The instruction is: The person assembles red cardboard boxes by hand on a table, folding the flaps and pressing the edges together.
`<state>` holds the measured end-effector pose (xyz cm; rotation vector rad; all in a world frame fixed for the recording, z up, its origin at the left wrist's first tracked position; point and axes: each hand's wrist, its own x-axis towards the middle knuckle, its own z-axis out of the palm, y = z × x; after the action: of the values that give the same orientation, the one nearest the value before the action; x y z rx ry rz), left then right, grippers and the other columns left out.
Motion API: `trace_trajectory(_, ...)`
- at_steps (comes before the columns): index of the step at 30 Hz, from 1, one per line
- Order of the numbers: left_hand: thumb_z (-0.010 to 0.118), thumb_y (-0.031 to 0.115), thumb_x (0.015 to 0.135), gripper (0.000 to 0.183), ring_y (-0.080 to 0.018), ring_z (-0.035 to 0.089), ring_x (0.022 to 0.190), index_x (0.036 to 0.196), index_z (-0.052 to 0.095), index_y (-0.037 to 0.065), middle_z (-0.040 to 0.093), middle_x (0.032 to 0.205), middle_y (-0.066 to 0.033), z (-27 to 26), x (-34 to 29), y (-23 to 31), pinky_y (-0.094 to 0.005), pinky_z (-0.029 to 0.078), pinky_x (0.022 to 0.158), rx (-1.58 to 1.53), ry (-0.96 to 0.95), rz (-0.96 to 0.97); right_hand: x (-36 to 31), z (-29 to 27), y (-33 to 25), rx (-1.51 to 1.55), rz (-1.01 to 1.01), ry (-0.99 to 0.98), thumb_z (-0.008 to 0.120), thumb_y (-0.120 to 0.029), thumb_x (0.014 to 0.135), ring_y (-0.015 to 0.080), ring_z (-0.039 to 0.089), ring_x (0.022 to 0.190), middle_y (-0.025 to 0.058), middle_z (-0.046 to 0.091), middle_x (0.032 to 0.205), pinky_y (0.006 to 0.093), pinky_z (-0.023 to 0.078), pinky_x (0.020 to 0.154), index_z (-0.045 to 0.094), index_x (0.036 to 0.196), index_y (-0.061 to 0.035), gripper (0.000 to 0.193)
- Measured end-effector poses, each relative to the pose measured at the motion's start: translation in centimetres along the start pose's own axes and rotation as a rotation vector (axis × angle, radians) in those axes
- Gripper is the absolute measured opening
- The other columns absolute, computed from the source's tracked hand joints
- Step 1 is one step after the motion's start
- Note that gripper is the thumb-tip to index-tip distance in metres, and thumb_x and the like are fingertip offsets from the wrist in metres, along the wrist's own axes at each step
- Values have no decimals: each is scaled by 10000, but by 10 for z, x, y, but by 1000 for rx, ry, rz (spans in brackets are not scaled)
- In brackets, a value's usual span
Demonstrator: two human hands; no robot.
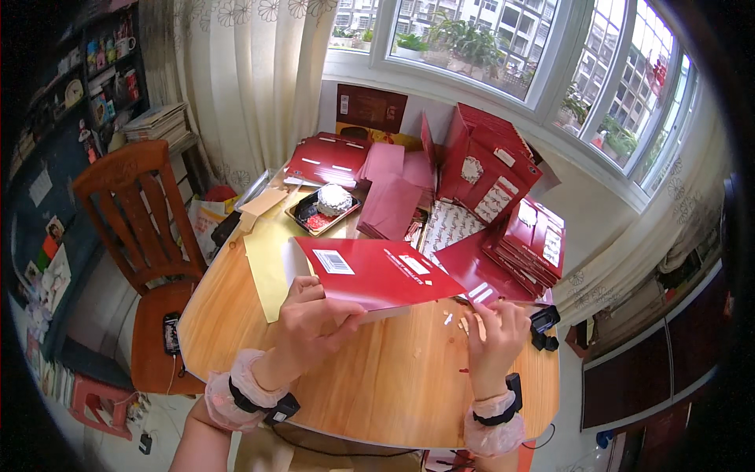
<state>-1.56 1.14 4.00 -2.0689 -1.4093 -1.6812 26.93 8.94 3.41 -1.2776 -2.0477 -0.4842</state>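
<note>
A red printed card folder (370, 271) with a white barcode label and a cut-out slot is raised above the table, tilted, its pale underside showing along the lower edge. My left hand (311, 322) pinches its near left edge between thumb and fingers. Just beyond the folder's right corner is my right hand (499, 338), fingers curled together; whatever sits between the fingertips, if anything, is too small to make out. Behind that hand lies another flat red card piece (460, 259). Small paper scraps (448, 318) dot the wood between my hands.
A yellow sheet (267, 275) lies left on the wooden table (377, 377). Farther back are a black tray (303, 214) with a white scalloped stack, pink-red envelopes (389, 204), and a red box (487, 157). Stacked red packs (531, 244) and a black device (544, 318) stand right.
</note>
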Motion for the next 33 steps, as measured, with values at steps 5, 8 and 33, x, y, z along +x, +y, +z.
trace_trajectory(5,807,32,711,233,-198,705,843,901,714,127,748,889,-32,0,6,9,-377,459,853,21,74,64,-7,23,24,98,30,39,679,35,791,346,604,1183,173,644,1204,384,477,1029,678,1167,-65,389)
trace_trajectory(8,813,38,715,234,-198,705,844,908,716,129,751,900,-32,-3,4,6,-370,460,851,25,91,41,-3,15,13,222,122,104,666,37,805,368,605,1142,170,638,1182,366,502,997,674,1168,-50,373)
trace_trajectory(33,787,69,844,286,-146,710,842,1115,699,56,729,931,-80,10,-2,18,-309,568,807,-713,-217,-405,11,-46,-46,187,-508,179,725,-154,774,203,633,869,45,647,965,354,482,778,703,1139,-37,384)
